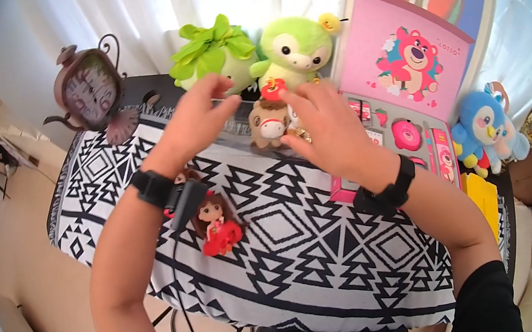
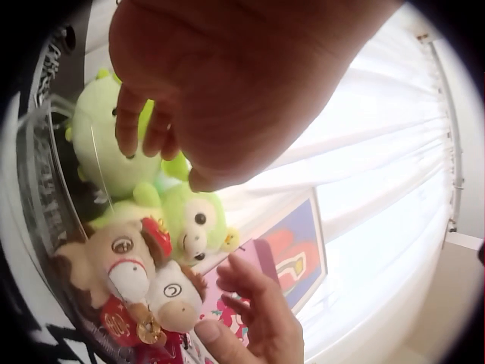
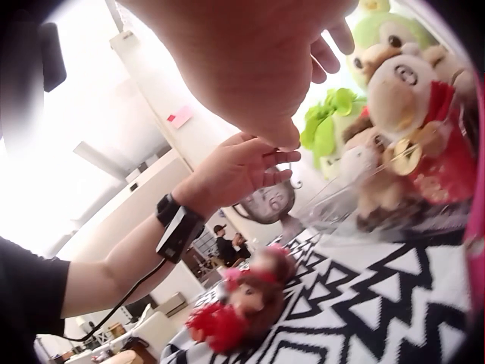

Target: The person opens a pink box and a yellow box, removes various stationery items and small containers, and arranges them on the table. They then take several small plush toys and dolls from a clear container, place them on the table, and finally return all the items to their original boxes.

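A brown horse plush [image 1: 267, 123] and a white horse plush [image 2: 176, 297] sit side by side in a clear plastic container [image 3: 333, 216] on the patterned cloth. My right hand [image 1: 333, 128] is beside the pair, thumb and fingers spread apart, with the thumb tip close to the white horse's muzzle. Above the container's left part hovers my left hand [image 1: 202, 120], its fingers loosely bent and nothing in them. Right behind the horses are a green plush [image 1: 295, 48] with a pale face and a round leafy-topped plush [image 1: 216, 58].
Two dolls, one in a red dress [image 1: 218, 226], are on the cloth near my left forearm. An ornate clock [image 1: 91, 89] stands at the back left. To the right are an open pink box [image 1: 402, 55], a blue plush [image 1: 481, 126] and a yellow item [image 1: 481, 200].
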The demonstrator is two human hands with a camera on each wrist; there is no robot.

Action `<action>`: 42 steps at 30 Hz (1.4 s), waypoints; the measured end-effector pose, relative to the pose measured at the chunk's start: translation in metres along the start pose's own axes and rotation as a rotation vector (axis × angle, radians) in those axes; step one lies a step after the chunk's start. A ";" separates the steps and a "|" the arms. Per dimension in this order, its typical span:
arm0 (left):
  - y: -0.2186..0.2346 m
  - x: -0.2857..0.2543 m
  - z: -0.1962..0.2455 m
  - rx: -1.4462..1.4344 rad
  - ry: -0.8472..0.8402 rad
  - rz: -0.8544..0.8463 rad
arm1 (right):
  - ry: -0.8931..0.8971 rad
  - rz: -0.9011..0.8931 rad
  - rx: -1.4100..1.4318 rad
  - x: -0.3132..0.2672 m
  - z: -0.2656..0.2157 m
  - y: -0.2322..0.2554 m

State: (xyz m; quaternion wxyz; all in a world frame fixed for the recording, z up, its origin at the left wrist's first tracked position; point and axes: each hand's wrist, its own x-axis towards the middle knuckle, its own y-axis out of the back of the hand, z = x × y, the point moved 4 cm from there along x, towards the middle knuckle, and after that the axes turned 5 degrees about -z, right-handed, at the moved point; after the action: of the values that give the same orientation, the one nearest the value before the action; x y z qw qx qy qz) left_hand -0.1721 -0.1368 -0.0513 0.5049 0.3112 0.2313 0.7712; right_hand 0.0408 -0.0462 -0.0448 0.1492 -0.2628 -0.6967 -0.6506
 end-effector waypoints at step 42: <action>-0.009 -0.003 -0.059 0.368 0.078 0.165 | -0.138 -0.465 0.078 0.076 0.010 -0.107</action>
State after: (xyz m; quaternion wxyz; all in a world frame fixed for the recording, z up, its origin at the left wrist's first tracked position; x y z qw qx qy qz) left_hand -0.2080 -0.1386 -0.0990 0.3653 0.3857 0.3614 0.7663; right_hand -0.0795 -0.0246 -0.0928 -0.0423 -0.1331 -0.7717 -0.6204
